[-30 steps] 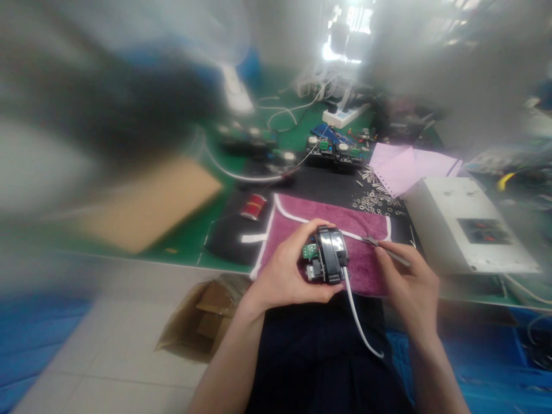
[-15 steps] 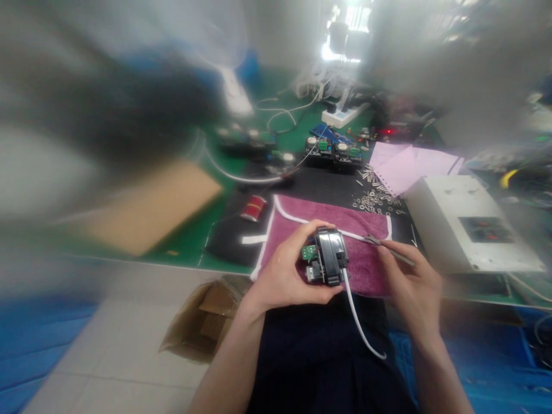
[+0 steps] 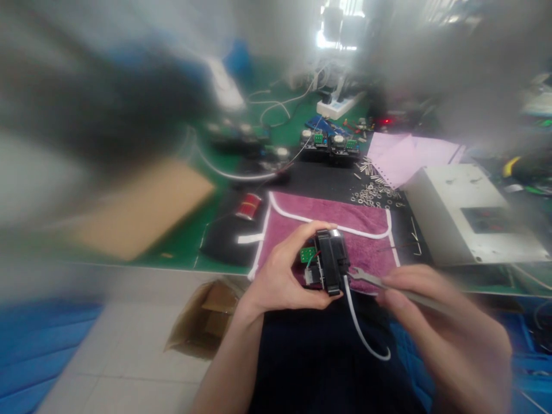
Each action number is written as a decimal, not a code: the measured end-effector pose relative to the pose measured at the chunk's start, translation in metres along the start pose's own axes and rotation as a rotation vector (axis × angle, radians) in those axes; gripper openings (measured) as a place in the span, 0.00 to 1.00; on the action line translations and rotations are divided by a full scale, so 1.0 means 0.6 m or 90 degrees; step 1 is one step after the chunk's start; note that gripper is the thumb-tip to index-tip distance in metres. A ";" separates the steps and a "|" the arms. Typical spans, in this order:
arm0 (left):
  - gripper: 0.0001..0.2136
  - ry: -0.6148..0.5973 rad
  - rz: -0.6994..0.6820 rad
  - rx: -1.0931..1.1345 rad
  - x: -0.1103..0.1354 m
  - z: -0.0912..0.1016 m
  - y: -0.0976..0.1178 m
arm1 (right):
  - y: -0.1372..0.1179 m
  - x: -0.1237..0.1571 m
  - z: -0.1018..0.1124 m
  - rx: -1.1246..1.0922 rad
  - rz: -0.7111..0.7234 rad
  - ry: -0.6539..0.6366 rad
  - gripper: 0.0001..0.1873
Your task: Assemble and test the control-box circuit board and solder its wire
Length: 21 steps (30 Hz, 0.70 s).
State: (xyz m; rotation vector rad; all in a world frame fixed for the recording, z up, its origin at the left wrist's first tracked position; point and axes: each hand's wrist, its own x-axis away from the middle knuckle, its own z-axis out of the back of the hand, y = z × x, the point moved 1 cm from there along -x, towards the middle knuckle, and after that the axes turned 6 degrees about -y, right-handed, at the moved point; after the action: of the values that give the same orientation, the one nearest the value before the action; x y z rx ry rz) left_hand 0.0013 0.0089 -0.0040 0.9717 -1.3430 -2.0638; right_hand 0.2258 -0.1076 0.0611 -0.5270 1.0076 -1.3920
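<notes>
My left hand [image 3: 282, 273] grips a black electronic device [image 3: 331, 261] with a green terminal block on its left side. A white cable [image 3: 357, 328] comes out of the device's right side and curves down over my lap. In my right hand [image 3: 435, 316] is a metal open-end wrench [image 3: 366, 277], its forked head pointing left. The wrench head is close to where the cable enters the device; whether they touch I cannot tell. Below the device lies a purple cloth [image 3: 288, 221] with white edging.
A red wire spool [image 3: 249, 206] sits left of the cloth. Behind it are small metal nuts [image 3: 371, 194], pink paper [image 3: 394, 155] and similar circuit assemblies [image 3: 345, 145]. A grey metal box [image 3: 470, 215] stands at right, a cardboard piece [image 3: 150, 207] at left. An open carton [image 3: 200, 322] is on the floor.
My right hand has moved down and right, swinging the wrench so its head now sits by the cable entry. The device in my left hand has turned slightly.
</notes>
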 end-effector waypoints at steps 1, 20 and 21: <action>0.47 0.000 -0.001 -0.001 0.000 0.000 0.000 | -0.002 -0.002 -0.001 0.008 -0.003 0.002 0.06; 0.47 -0.003 -0.017 -0.006 -0.002 0.002 0.002 | -0.036 -0.022 -0.011 0.022 -0.071 -0.056 0.03; 0.47 -0.004 -0.019 -0.004 -0.002 0.002 0.002 | -0.032 -0.024 -0.009 0.015 -0.074 -0.057 0.03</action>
State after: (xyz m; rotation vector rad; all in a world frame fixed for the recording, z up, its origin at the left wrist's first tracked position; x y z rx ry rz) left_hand 0.0010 0.0098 -0.0021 0.9898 -1.3321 -2.0937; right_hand 0.2125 -0.0957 0.0778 -0.6337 0.8994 -1.4678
